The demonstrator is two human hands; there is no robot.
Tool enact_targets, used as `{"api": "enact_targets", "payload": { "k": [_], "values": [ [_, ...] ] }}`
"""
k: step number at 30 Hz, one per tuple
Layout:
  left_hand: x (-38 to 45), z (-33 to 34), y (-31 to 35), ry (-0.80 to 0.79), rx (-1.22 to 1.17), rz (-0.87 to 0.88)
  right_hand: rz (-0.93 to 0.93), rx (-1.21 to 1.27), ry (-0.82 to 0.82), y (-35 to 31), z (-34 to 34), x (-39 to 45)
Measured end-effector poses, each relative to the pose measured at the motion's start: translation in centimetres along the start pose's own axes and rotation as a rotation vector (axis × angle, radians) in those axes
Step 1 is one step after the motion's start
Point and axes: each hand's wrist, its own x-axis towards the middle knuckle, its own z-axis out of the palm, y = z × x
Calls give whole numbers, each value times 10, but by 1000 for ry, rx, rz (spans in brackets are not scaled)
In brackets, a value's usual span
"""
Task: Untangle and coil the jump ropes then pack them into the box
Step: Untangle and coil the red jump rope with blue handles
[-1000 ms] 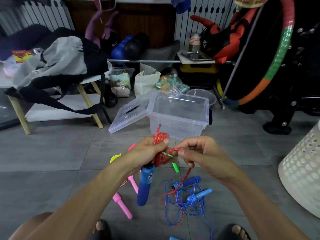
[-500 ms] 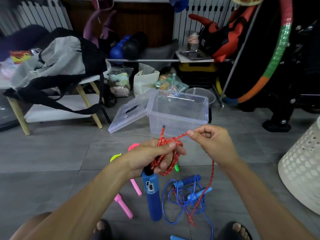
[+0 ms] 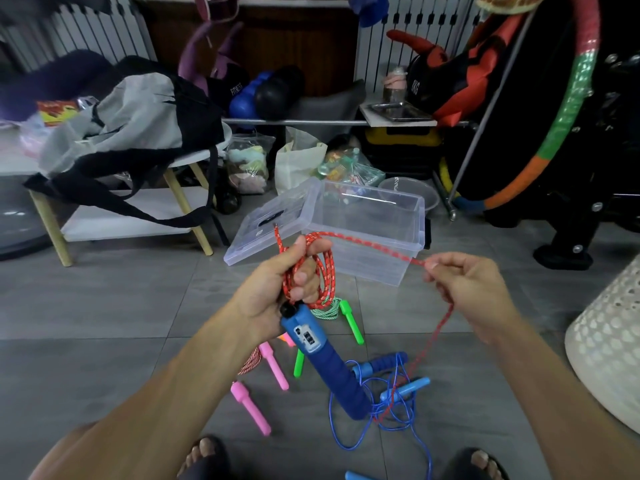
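Coiling the red rope is the step in hand: the left hand has its fingers curled round a bundle of red loops and the top of the blue handle, which hangs down below them. The right hand pinches the free run of the same rope between thumb and fingertips, off to the side of the left fingers, with the rope stretched between the two hands. From the right fingers the rope drops to the floor and runs into the blue rope lying below.

The likeliest trouble, I judge, is there: a hard pull could drag the blue rope up with the red one and tighten a knot. The loops could also slip off the left fingers if the grip eases, undoing the coil. The clear box stands open just beyond the fingers, with no rope in it; the green rope and pink handles lie beneath the left hand, not yet coiled.
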Motion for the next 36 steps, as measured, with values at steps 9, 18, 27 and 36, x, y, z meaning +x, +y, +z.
{"api": "enact_targets", "payload": {
  "k": [9, 18, 27, 36],
  "values": [
    [4, 8, -8, 207, 226, -15, -416, -641, -436, -12, 60, -44],
    [13, 2, -20, 287, 369, -41, -87, -112, -564, -31, 53, -54],
    [0, 13, -22, 30, 740, -239, -20, 121, -500, -31, 32, -43],
    [-10, 17, -20, -170, 734, -150, -160, -18, -263, -19, 34, -30]
  ]
}}
